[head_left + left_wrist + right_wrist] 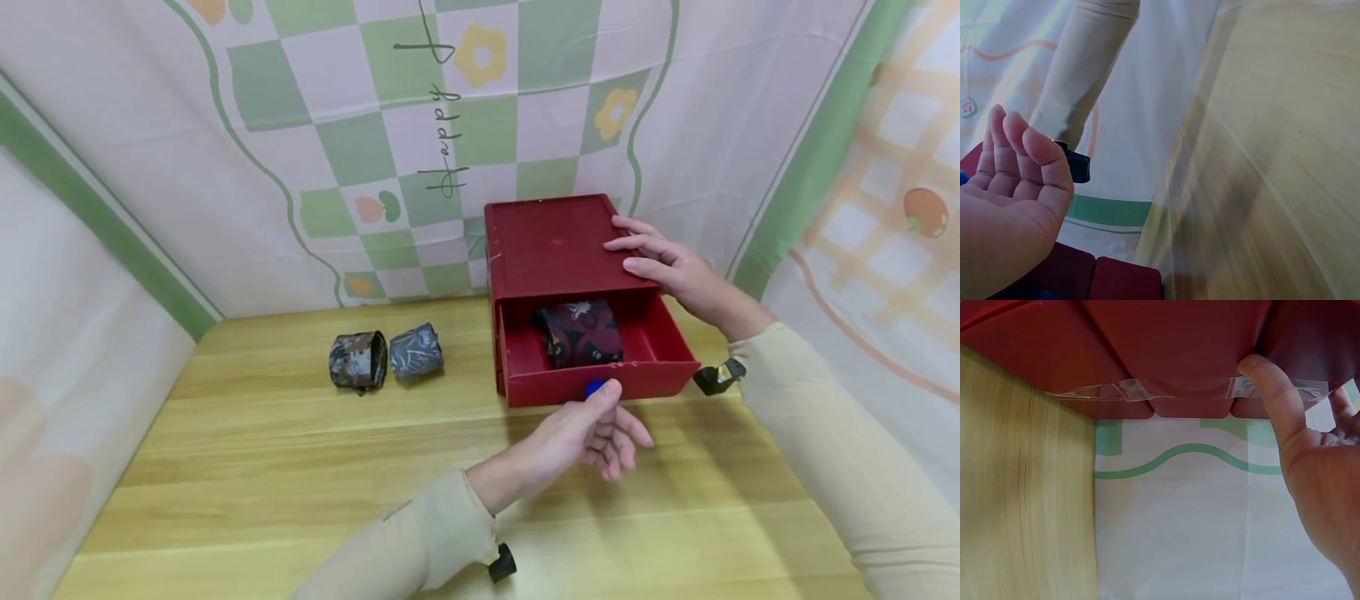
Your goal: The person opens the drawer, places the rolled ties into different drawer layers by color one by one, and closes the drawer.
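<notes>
A: And here's the left hand (573, 437), right at the front of the drawer (660, 382), thumb up by the blue knob (593, 387)! Any grip?

B: A loose one at best: fingers gently bent and apart from the thumb, nothing held. Whether the thumb tip truly touches the knob, I can't tell.

A: Across to the right hand (675, 267), then!

B: Laid over the right edge of the chest (555, 246), fingers stretched onto its red top. The right wrist view gives us the thumb too, flat against a red wall, tip next to some clear tape (1132, 389). A wide hand, that one, resting rather than clutching.

A: And the drawer?

B: Standing well out, just under the top, and there's the red roll (581, 333) inside! Dark, patterned, lying toward the drawer's left side, apart from both hands.

A: Place it all on the table (262, 450) for us!

B: Chest by the far edge, toward the far right corner. Along that same edge, on the side of the far left corner, a pair: the grey roll (417, 353) nearer the chest, the camo roll (352, 362) just beside it, dark hollow end facing its neighbour.

A: And backing the lot, a green-checked curtain (480, 108), right behind the chest!
</notes>
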Tool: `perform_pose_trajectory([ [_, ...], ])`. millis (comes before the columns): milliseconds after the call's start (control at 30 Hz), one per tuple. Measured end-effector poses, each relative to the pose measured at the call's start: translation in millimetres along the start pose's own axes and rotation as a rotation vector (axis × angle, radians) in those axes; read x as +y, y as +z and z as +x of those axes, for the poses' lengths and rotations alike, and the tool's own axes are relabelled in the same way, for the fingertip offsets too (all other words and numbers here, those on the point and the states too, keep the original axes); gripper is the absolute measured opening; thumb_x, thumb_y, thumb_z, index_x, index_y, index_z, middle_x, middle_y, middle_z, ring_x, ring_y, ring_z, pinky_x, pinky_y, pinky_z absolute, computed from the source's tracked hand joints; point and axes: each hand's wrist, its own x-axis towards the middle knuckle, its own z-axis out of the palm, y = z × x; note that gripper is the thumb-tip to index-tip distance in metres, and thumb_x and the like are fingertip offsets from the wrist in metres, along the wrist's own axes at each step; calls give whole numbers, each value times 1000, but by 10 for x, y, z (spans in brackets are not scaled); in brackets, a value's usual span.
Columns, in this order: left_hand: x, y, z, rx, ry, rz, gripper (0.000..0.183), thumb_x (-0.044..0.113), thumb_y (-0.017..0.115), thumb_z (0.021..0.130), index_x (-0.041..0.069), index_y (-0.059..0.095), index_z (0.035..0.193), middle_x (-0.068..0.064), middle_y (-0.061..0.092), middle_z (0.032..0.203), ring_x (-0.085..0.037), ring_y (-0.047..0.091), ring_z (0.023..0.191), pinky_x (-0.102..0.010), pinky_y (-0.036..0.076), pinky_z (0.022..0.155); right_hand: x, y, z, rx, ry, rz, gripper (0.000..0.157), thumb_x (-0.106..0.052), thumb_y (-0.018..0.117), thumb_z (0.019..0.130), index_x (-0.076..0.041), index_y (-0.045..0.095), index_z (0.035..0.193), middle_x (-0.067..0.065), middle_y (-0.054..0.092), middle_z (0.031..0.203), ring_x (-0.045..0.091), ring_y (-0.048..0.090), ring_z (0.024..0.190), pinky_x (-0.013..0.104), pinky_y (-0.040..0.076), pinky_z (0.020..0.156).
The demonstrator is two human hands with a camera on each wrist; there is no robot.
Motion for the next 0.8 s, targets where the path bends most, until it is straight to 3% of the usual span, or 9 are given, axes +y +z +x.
perform_pose_trajectory([
  [267,52,24,26,59,24,9,80,64,25,104,-4,68,108,-2,66,78,-12,61,66,-24,52,66,-4,1,-4,1,-3,-3,36,-14,52,106,-4,58,140,-1,21,167,17,17,149,17,45,95],
  [467,60,-51,75,142,9,-18,80,68,30,102,-3,69,104,-2,65,76,-12,59,64,-24,51,65,-1,0,-14,0,13,-5,36,-15,51,107,-4,58,141,-3,21,167,16,22,146,19,50,90],
  [800,46,-147,202,206,14,7,77,71,32,99,4,71,99,-2,66,75,-14,59,63,-25,52,65,-12,3,-13,-4,12,12,37,-14,51,107,-3,57,141,-4,19,167,16,19,147,18,50,89],
])
